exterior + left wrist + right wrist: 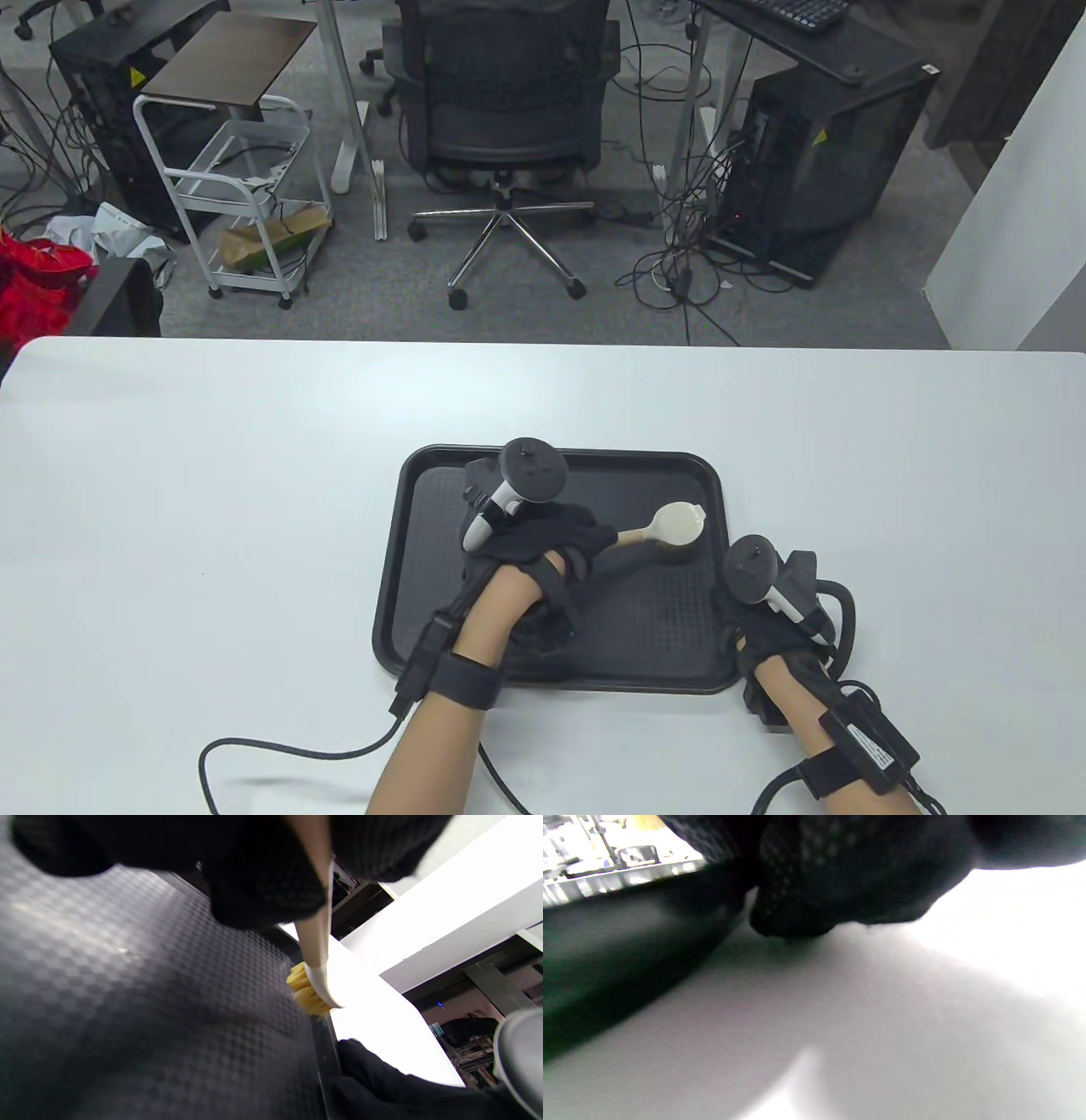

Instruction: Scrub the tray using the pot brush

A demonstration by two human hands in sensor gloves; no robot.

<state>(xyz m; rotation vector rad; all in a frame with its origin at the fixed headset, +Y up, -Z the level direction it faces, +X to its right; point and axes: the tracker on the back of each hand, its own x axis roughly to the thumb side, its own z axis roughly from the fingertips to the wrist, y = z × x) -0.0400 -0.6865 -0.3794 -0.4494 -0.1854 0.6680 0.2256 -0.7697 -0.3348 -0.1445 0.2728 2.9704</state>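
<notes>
A black textured tray (441,475) lies on the white table. My left hand (551,543) grips the handle of a cream pot brush (674,524), whose head sits over the tray's right part. In the left wrist view the brush (316,984) shows yellow bristles down near the tray floor (148,1005) by its right rim. My right hand (747,620) rests at the tray's right front corner. In the right wrist view its gloved fingers (814,899) touch the table beside the tray's edge (628,955). Whether they grip the rim is hidden.
The white table (170,475) stretches wide to the left, right and far side of the tray. Glove cables (280,751) trail off the near edge. Beyond the far edge stand an office chair (505,127) and a white cart (246,195).
</notes>
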